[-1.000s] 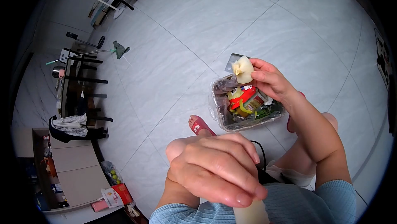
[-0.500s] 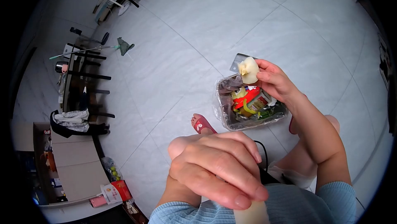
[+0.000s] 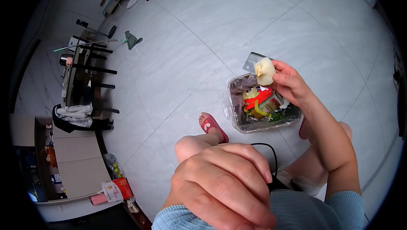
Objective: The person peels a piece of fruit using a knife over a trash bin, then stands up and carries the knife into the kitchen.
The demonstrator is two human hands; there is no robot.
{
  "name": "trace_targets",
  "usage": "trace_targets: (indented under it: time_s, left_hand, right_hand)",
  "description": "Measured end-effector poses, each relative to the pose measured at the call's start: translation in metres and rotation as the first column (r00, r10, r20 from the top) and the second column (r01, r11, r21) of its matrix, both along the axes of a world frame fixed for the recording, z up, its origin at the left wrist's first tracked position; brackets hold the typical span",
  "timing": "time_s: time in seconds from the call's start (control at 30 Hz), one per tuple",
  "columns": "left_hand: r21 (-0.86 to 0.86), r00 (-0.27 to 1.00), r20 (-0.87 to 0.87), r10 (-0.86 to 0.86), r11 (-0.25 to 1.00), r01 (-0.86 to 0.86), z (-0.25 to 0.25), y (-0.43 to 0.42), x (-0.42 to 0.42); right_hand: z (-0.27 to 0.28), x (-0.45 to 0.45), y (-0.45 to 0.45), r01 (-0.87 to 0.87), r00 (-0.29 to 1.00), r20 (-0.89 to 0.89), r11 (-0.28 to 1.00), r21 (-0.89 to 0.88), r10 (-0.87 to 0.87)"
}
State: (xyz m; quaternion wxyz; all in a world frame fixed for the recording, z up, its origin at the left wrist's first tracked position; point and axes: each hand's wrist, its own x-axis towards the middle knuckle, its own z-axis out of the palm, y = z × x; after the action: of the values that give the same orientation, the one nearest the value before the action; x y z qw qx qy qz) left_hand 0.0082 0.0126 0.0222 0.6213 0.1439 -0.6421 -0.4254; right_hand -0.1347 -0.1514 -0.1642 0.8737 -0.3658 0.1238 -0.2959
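My right hand (image 3: 290, 80) pinches a pale peeled fruit piece (image 3: 265, 72), with a rough, core-like part facing left, above the bin. Behind that fruit shows a flat grey metal blade (image 3: 253, 61); whether my right hand also holds it I cannot tell. My left hand (image 3: 224, 183) is close to the camera at the bottom, its fingers curled downward with the tips at the lower edge. The pale fruit piece seen in it a moment ago is now hidden or below the view. Under my right hand stands a plastic-lined bin (image 3: 236, 115) holding peels and wrappers.
Red slippers (image 3: 213, 129) are on my feet beside the bin. A black cable (image 3: 273, 151) curves near my lap. To the left are a table with chairs (image 3: 95, 66), a green-headed mop (image 3: 132, 40), a cabinet (image 3: 80, 162) and a red and white box (image 3: 118, 189).
My left hand has moved down and closer to the camera, taking its pale fruit piece out of sight. The bin and right hand appear slightly further right as the view shifts.
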Motion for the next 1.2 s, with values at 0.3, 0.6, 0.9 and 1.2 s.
trace_targets:
  time_s: [0.3, 0.6, 0.9, 1.2]
  left_hand:
    - [-0.190, 0.993, -0.115, 0.024, 0.981, -0.046, -0.017, -0.003, -0.003]
    - [-0.059, 0.975, -0.180, -0.129, 0.991, 0.120, -0.013, 0.004, -0.001]
    - [0.074, 0.948, -0.243, -0.204, 0.971, 0.227, -0.007, 0.001, 0.004]
    - [-0.031, 0.908, -0.176, -0.380, 0.924, 0.380, -0.015, -0.007, 0.011]
  right_hand:
    - [-0.002, 0.001, 0.000, -0.004, 1.000, 0.014, 1.000, 0.008, 0.004]
    - [0.000, 0.001, 0.002, -0.004, 1.000, 0.025, 1.000, 0.019, 0.004]
    - [0.001, 0.001, 0.002, 0.011, 1.000, 0.001, 1.000, 0.011, -0.011]
    - [-0.001, 0.003, 0.000, 0.003, 1.000, 0.004, 1.000, 0.010, -0.003]
